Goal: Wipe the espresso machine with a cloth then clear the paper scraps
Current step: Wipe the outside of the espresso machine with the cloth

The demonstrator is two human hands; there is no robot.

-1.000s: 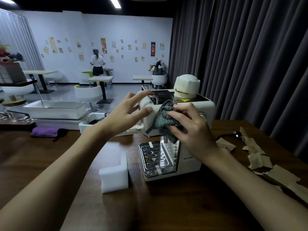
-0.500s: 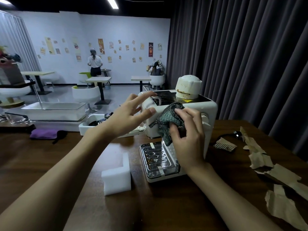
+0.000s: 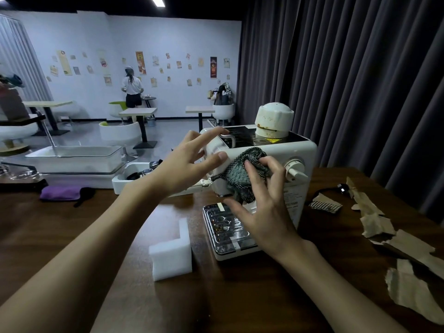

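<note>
A white espresso machine [image 3: 300,150] stands on the brown table, with a white domed cap on top and a metal drip tray at its foot. My right hand [image 3: 262,207] presses a grey-green cloth [image 3: 236,175] against the machine's front face, fingers curled round the cloth. My left hand [image 3: 187,162] rests with spread fingers on the machine's upper left corner. Torn brown paper scraps [image 3: 406,289] lie on the table to the right of the machine.
A white foam block [image 3: 171,254] sits left of the drip tray. A purple pouch [image 3: 61,192] and white trays with cups lie at the table's far left. A dark cable end [image 3: 342,188] lies behind the scraps. A dark curtain hangs at right; a person stands far back.
My right hand has slid the cloth slightly to the right and down across the machine's front. My left hand stays on the upper left corner.
</note>
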